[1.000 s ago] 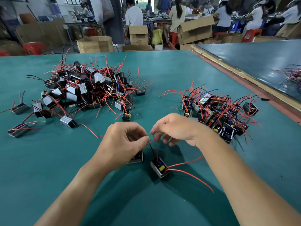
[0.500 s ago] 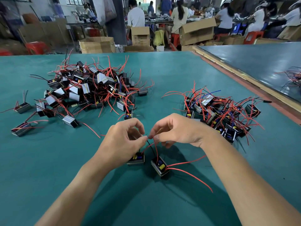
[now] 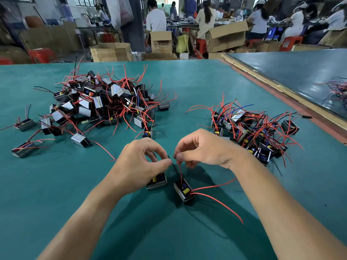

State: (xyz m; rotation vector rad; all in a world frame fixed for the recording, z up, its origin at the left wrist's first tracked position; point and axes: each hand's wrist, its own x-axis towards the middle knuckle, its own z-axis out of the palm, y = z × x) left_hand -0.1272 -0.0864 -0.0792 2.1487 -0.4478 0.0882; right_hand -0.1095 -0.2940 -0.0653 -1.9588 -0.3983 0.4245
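Pinching a black wire (image 3: 173, 166), the left hand (image 3: 139, 166) hangs over one module (image 3: 157, 183) on the bench (image 3: 56, 184). The right hand (image 3: 204, 149) clamps its fingers on a red wire (image 3: 179, 172) rising from the second module (image 3: 185, 191) beside it.

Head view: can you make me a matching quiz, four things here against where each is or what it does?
Things:
1 left hand
2 right hand
3 bigger pile
4 smaller pile

Place or state:
A pinches a red wire
B left side of the table
C pinches a black wire
D right side, near the table's edge

Pairs: 1-C; 2-A; 3-B; 4-D.
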